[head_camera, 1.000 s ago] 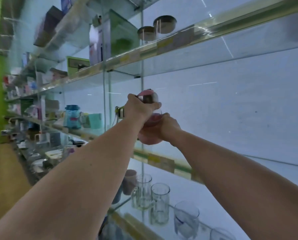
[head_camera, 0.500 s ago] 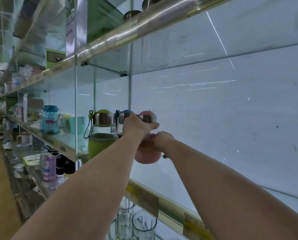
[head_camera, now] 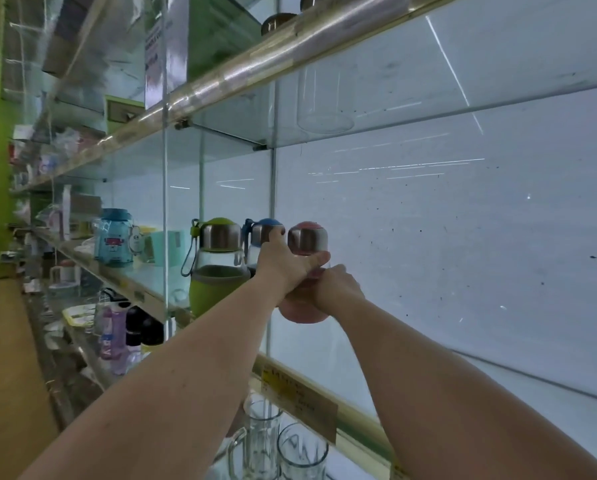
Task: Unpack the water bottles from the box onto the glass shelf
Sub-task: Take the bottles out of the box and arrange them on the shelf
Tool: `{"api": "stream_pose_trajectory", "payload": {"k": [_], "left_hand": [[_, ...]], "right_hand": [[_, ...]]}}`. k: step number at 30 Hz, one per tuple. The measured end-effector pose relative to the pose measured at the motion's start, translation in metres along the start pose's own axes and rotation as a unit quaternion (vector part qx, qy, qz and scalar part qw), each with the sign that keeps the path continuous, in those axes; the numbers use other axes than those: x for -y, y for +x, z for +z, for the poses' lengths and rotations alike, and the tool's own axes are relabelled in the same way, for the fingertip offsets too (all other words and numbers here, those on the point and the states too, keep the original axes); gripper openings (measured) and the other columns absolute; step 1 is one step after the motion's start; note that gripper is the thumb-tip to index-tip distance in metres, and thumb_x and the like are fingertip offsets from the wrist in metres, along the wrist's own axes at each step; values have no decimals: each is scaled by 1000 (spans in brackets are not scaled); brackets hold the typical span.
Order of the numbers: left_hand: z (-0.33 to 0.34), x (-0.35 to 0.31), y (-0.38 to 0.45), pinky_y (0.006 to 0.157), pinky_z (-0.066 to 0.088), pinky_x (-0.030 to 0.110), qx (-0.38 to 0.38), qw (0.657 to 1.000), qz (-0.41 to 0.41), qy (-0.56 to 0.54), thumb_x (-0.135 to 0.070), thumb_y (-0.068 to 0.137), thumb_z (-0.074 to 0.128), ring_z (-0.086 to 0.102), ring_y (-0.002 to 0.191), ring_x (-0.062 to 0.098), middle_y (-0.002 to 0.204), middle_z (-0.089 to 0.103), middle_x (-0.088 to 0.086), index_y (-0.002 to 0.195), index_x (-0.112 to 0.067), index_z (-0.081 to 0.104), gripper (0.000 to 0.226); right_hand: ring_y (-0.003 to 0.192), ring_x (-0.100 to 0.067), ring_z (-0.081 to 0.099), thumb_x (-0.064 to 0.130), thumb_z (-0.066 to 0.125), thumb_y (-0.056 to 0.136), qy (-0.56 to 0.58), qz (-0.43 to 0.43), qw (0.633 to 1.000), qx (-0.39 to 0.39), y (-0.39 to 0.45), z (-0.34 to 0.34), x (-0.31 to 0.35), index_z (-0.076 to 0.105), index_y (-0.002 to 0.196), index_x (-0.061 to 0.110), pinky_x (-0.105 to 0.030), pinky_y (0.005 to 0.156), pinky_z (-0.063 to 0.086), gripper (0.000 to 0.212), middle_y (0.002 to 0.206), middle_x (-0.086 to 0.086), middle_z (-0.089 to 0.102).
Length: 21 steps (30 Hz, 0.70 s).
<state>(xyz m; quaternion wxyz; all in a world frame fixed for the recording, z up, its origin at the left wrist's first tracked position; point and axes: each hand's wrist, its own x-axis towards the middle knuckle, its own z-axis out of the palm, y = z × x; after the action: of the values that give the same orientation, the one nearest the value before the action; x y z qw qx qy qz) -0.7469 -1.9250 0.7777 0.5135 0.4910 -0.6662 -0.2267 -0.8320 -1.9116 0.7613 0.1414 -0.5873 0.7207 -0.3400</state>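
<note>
Both hands grip the pink water bottle (head_camera: 304, 311) above the glass shelf (head_camera: 359, 419): the left hand (head_camera: 285, 268) is wrapped around its neck just below the steel cap, and the right hand (head_camera: 336, 289) clasps its body (whether the base touches the shelf cannot be told). Just left of the left hand stand a blue-capped bottle (head_camera: 262, 233) and a green bottle (head_camera: 217, 268).

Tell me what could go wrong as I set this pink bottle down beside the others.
The pink steel-capped bottle, gripped by the left hand and right hand, sits very close to the blue-lidded bottle; a sideways nudge might topple it into the green-sleeved bottle. Set down hard, it could knock or chip the glass shelf.
</note>
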Motion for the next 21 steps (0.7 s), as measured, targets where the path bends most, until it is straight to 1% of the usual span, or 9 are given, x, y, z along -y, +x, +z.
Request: {"api": "stream_pose_trajectory", "payload": {"k": [3, 6, 8, 10, 13, 14, 16, 18, 21], "left_hand": [[-23, 3, -19, 103, 40, 38, -24, 999, 20, 16, -36, 78, 73, 49, 120, 27, 129, 51, 8, 134, -9, 39, 71], [-60, 9, -40, 94, 40, 28, -64, 997, 26, 37, -31, 83, 69, 52, 116, 24, 119, 54, 4, 133, -8, 42, 61], [-87, 16, -53, 98, 42, 31, -88, 995, 6, 55, -33, 84, 68, 52, 117, 27, 124, 55, 8, 134, -9, 42, 61], [-112, 29, -65, 100, 43, 36, -94, 993, -32, 59, -32, 85, 67, 51, 119, 28, 130, 53, 11, 136, -9, 40, 62], [-146, 61, -93, 91, 43, 28, -71, 991, -79, 87, -27, 85, 66, 54, 116, 25, 133, 54, 9, 135, -9, 45, 57], [-154, 74, -105, 90, 42, 27, -67, 989, -95, 95, -23, 86, 64, 54, 116, 25, 133, 54, 10, 135, -7, 45, 55], [-169, 105, -135, 94, 40, 28, -69, 982, -142, 101, -20, 91, 59, 50, 122, 28, 137, 50, 13, 138, -6, 41, 53], [-178, 138, -164, 97, 40, 31, -56, 975, -191, 95, -22, 93, 56, 47, 124, 29, 139, 46, 13, 140, -8, 37, 54], [-185, 188, -202, 96, 40, 32, -36, 962, -256, 92, -28, 93, 56, 47, 124, 27, 141, 44, 11, 140, -11, 37, 54]], "right_hand": [[121, -29, 46, 48, 58, 86, 32, 14, 997, -64, -14, -8, 8, 33, 134, 7, -39, 96, 42, 68, 131, -12, 47], [125, -29, 41, 43, 68, 80, 4, -102, 984, -147, -41, -20, 30, 36, 135, 11, -38, 98, 37, 72, 132, -11, 45], [128, -28, 39, 36, 69, 80, 9, -185, 972, -144, -63, -19, 50, 37, 138, 11, -34, 100, 35, 71, 136, -11, 44], [126, -28, 43, 35, 70, 80, 0, -227, 969, -101, -86, -4, 72, 41, 136, 11, -31, 97, 36, 67, 134, -11, 48], [119, -26, 51, 30, 69, 82, -2, -257, 966, -21, -124, 39, 89, 47, 131, 8, -28, 89, 41, 58, 129, -10, 54], [117, -26, 53, 27, 67, 83, -8, -254, 967, 5, -135, 58, 88, 48, 130, 8, -27, 85, 41, 54, 128, -10, 56], [115, -27, 54, 19, 63, 85, -29, -232, 970, 64, -156, 101, 78, 50, 129, 8, -25, 81, 40, 47, 127, -11, 57], [115, -28, 53, 19, 60, 87, -52, -206, 969, 123, -174, 144, 61, 49, 127, 7, -28, 83, 42, 44, 125, -12, 56], [109, -27, 52, 23, 58, 88, -39, -145, 970, 192, -200, 204, 31, 47, 122, 8, -25, 70, 40, 39, 117, -13, 53]]}}
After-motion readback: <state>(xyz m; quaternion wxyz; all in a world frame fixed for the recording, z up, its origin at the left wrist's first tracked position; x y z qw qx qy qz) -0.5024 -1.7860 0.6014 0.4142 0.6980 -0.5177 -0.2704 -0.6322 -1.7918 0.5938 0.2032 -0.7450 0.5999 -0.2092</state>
